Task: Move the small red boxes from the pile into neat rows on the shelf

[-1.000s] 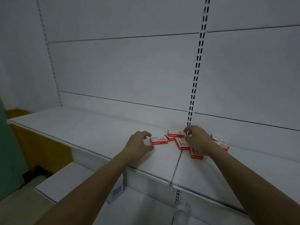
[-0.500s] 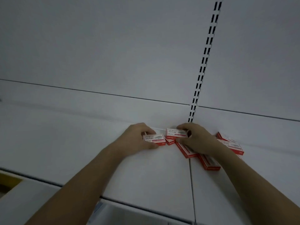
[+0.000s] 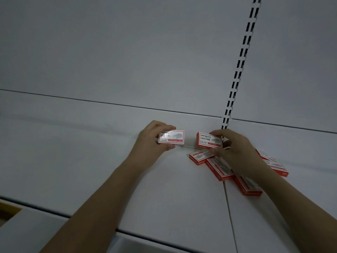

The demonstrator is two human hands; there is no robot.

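white metal shelf is carrying everything i am watching, with its back panel rising behind. my right hand is reaching over the pile at 3 o'clock, fingers and thumb pinching a red box by its edges, probably to lift it clear of the heap. my left hand at 12 o'clock is pinching another box upright against the rear edge, label facing out, which i am judging to be the row's start. no bins or containers are showing.
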